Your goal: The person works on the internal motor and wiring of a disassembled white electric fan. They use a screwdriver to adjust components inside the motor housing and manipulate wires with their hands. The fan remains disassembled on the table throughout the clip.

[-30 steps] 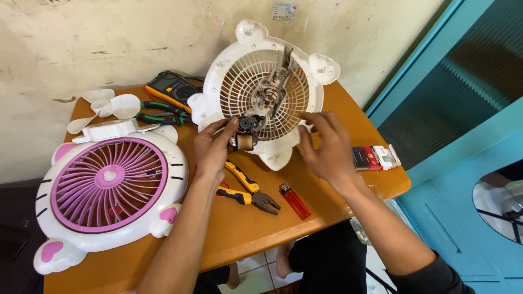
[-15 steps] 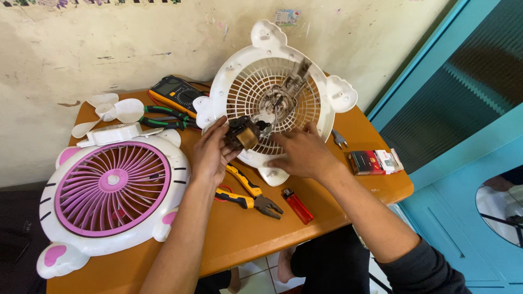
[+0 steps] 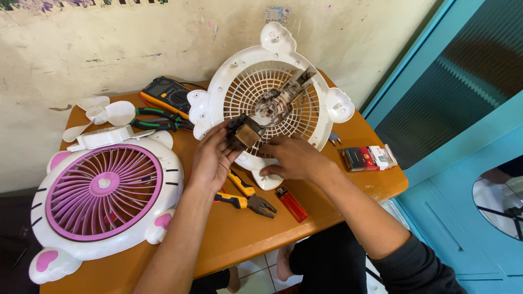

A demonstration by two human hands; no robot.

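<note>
Two hands at frame centre: left hand (image 3: 210, 158) fingers pinch the fan motor (image 3: 243, 132); right hand (image 3: 294, 158) grips the white rear grille (image 3: 267, 103) at its lower rim.

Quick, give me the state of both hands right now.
Left hand: closed on the small fan motor, fingers wrapped around it.
Right hand: fingers curled, resting on the lower edge of the white fan grille; a firm grip cannot be told.

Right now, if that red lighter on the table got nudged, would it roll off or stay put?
The red lighter would probably slide rather than roll: it lies flat on its broad side. It looks small and plastic, so likely light and easily knocked. It sits close to the front edge of the orange table, so a firm push could tip it over.
</note>
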